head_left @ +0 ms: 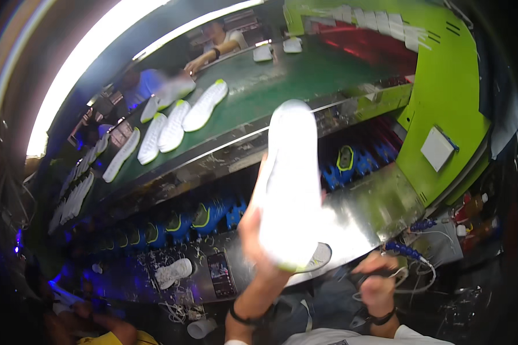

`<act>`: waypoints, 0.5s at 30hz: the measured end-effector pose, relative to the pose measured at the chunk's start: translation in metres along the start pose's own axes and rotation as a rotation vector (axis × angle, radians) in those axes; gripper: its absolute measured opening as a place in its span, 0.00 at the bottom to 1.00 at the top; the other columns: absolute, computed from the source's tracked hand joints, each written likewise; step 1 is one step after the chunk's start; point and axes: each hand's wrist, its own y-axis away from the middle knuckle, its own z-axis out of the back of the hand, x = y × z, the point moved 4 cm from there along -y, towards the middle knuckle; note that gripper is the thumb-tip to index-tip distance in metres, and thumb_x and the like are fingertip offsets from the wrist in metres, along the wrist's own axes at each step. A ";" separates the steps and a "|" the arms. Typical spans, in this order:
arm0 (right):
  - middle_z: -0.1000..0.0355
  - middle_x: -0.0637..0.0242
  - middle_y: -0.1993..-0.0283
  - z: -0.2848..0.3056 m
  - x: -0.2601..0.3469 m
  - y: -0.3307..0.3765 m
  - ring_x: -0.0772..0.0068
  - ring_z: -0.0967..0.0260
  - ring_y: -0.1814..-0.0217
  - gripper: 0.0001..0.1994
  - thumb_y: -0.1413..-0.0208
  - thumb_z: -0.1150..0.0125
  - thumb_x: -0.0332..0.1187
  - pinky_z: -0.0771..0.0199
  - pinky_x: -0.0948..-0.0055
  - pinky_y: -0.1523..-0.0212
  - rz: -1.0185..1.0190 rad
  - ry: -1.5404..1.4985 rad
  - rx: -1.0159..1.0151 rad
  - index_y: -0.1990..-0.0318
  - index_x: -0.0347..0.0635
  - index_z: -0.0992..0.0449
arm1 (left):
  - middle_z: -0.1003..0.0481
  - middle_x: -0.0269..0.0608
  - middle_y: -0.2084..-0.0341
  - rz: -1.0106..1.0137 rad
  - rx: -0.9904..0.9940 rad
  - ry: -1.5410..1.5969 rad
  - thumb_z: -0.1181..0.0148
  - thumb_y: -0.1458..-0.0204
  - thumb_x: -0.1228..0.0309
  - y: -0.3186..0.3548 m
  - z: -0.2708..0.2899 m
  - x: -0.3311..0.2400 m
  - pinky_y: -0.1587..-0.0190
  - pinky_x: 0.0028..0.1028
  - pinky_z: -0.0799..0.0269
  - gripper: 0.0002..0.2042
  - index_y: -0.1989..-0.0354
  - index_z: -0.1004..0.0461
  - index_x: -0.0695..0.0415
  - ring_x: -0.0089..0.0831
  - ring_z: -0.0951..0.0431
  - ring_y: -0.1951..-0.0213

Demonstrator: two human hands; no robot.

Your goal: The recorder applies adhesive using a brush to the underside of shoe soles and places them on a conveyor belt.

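Gripping 1 white sole [293,190] in the left hand [252,234], raised nearly upright above the metal counter [360,210]. Curling the fingers of the right hand [379,282] near a white cord [429,283], off the counter's near edge; cannot tell around what. Close to that edge, left of the sole, showing 1 phone [221,276].

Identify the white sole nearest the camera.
The sole held up in the left hand, washed out by glare; the white soles on the green belt lie farther back.
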 end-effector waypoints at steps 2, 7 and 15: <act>0.27 0.58 0.70 0.009 0.013 -0.022 0.72 0.31 0.75 0.13 0.62 0.37 0.15 0.31 0.77 0.73 -0.045 -0.156 -0.193 0.64 0.29 0.24 | 0.40 0.63 0.34 -0.152 -0.094 -0.368 0.47 0.40 0.53 -0.097 0.001 -0.012 0.36 0.47 0.37 0.36 0.28 0.48 0.60 0.61 0.34 0.38; 0.24 0.57 0.68 0.031 0.023 -0.003 0.73 0.30 0.74 0.15 0.59 0.35 0.13 0.29 0.78 0.69 -0.328 -0.016 -0.211 0.60 0.29 0.23 | 0.27 0.67 0.52 -0.487 -0.182 -2.567 0.35 0.54 0.72 -0.207 0.073 -0.126 0.43 0.52 0.33 0.19 0.53 0.25 0.68 0.62 0.30 0.45; 0.24 0.58 0.63 0.065 -0.026 0.003 0.72 0.26 0.64 0.12 0.55 0.37 0.12 0.26 0.78 0.62 -0.599 -0.224 -0.292 0.61 0.30 0.24 | 0.29 0.45 0.74 -1.305 -0.599 -2.150 0.35 0.50 0.74 -0.069 0.027 -0.122 0.55 0.40 0.30 0.10 0.60 0.25 0.64 0.48 0.26 0.67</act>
